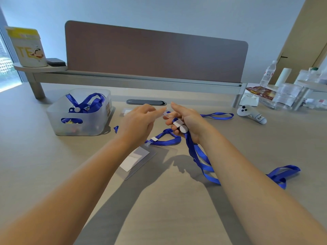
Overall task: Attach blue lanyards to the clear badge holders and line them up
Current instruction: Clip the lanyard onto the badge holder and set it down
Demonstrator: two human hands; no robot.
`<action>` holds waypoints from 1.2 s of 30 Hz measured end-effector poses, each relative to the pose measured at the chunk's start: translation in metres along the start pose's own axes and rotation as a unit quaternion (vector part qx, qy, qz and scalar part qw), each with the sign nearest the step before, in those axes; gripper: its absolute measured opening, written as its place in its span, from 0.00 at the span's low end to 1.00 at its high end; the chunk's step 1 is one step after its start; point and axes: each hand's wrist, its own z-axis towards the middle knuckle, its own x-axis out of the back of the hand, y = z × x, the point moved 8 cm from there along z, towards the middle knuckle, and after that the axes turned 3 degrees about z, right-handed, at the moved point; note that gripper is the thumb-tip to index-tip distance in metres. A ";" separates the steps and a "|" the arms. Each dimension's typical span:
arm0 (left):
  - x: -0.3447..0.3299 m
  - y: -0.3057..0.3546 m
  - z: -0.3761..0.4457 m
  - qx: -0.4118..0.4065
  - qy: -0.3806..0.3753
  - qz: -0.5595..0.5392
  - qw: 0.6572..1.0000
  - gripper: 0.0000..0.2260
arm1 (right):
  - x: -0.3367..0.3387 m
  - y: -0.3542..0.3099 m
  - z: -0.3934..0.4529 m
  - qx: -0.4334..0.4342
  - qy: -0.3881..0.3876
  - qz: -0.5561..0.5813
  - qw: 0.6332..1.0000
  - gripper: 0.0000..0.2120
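Note:
My right hand [185,121] is closed around the white clip end of a blue lanyard [198,156], whose ribbon hangs down and trails right across the table. My left hand [138,122] is raised beside it, its fingertips pinching the clear strap [165,113] at the lanyard's clip. Below my hands a clear badge holder [138,160] with a white card lies flat, with another blue lanyard [164,138] clipped at its top. A further lanyard loop [217,115] lies behind my right hand. A second clear holder [127,112] is partly hidden by my left hand.
A translucent bin [79,114] with more blue lanyards stands at the left. A white game controller [247,112] lies at the right, near bottles and packets [276,92]. A brown divider panel [155,53] closes off the back of the table.

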 end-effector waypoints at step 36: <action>-0.016 -0.029 0.010 0.296 -0.116 -0.356 0.879 0.12 | -0.013 -0.022 0.000 0.139 0.000 -0.166 0.976 0.12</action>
